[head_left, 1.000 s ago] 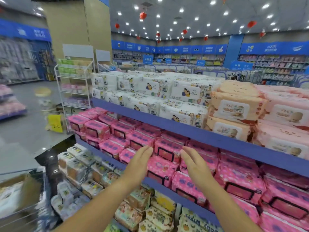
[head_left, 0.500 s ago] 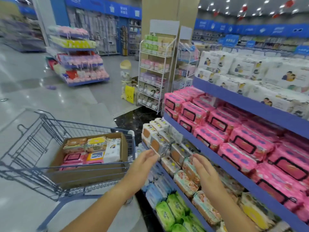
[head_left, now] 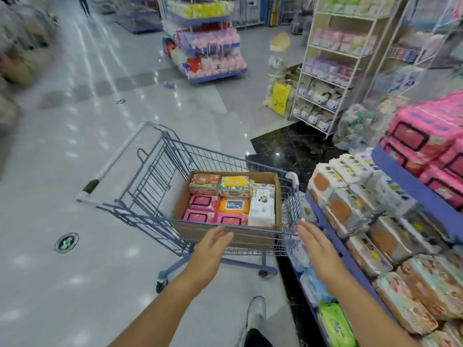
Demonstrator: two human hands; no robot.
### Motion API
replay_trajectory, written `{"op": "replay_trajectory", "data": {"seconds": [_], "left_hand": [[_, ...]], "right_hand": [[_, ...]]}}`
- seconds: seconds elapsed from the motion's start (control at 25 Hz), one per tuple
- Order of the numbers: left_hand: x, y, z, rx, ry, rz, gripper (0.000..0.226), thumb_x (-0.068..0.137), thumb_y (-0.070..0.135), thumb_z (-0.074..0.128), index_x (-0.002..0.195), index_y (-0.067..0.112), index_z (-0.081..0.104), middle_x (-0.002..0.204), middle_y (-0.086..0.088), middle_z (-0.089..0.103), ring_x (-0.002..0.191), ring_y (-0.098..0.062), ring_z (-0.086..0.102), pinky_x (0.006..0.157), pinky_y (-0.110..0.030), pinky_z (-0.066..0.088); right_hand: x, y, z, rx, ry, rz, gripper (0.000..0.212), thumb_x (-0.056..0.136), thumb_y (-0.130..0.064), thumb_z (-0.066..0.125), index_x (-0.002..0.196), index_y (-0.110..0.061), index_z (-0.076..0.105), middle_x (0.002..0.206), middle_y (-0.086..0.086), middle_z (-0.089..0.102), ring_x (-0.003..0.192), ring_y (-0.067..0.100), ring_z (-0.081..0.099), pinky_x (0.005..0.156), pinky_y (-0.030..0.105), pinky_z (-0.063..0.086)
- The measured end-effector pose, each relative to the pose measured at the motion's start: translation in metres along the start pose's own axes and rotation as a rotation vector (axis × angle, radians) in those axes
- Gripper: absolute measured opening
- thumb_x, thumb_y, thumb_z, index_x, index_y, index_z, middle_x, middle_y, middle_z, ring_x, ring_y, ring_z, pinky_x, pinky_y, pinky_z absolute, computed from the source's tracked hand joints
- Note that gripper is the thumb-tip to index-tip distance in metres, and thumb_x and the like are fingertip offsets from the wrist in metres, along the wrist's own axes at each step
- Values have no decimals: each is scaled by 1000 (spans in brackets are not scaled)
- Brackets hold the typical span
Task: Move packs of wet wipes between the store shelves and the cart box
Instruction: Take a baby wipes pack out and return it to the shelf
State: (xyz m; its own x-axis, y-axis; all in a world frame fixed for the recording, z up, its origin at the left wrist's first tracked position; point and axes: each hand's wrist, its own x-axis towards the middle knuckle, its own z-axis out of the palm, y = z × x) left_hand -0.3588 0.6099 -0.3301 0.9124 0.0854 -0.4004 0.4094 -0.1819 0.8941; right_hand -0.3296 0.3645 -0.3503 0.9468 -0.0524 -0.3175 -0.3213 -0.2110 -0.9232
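Note:
A blue wire cart (head_left: 155,176) stands in the aisle with a cardboard box (head_left: 250,237) inside it. The box holds several packs of wet wipes (head_left: 231,201): pink, yellow, orange and a white one on the right. My left hand (head_left: 210,249) and my right hand (head_left: 315,249) hover at the cart's near edge, palms facing each other, fingers straight, holding nothing. To the right, blue store shelves (head_left: 416,186) carry pink packs (head_left: 423,136) above and white and orange packs (head_left: 343,194) below.
A white wire rack (head_left: 335,61) with small packs stands behind the cart to the right. A low display stand (head_left: 208,48) sits across the aisle. My shoe (head_left: 256,314) is on the floor below the cart. Shiny grey floor spreads to the left.
My view has swung left and down from the shelves to the cart. Both hands have come away from the shelf packs and now hover empty over the cart's near edge.

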Motion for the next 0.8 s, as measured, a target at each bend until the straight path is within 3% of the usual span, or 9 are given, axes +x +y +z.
{"op": "replay_trajectory", "data": {"seconds": [0.24, 0.52, 0.64, 0.72, 0.8], "left_hand": [[129, -6, -33, 26, 42, -117, 52, 103, 41, 54, 150, 22, 45, 139, 11, 49, 125, -7, 44, 100, -26, 31], [252, -4, -41, 84, -20, -287, 53, 103, 46, 50, 152, 26, 43, 146, 8, 47, 127, -9, 42, 103, -31, 32], [286, -7, -37, 128, -111, -339, 59, 103, 48, 48, 156, 25, 37, 149, 7, 43, 132, -12, 40, 105, -31, 31], [312, -11, -35, 167, -165, -362, 63, 102, 49, 50, 157, 23, 34, 155, 5, 39, 140, -16, 38, 105, -32, 29], [331, -14, -34, 186, -210, -395, 64, 102, 49, 50, 158, 22, 33, 156, 4, 38, 140, -15, 38, 105, -31, 29]], "right_hand": [[139, 13, 58, -6, -44, 163, 37, 101, -49, 48, 135, -35, 48, 141, -9, 49, 135, 17, 46, 114, 40, 35], [257, 31, 93, -233, -3, 365, 62, 99, -49, 52, 150, -17, 40, 151, 6, 47, 135, 26, 47, 105, 36, 37], [291, 51, 103, -295, 44, 409, 67, 80, -63, 64, 134, -23, 53, 132, 3, 61, 116, 23, 59, 101, 42, 48], [313, 67, 112, -384, 89, 476, 83, 65, -73, 66, 131, -24, 52, 127, 3, 57, 119, 25, 55, 99, 42, 48], [327, 74, 121, -502, 113, 558, 98, 63, -71, 74, 138, -17, 42, 133, 8, 47, 127, 29, 46, 100, 41, 44]]}}
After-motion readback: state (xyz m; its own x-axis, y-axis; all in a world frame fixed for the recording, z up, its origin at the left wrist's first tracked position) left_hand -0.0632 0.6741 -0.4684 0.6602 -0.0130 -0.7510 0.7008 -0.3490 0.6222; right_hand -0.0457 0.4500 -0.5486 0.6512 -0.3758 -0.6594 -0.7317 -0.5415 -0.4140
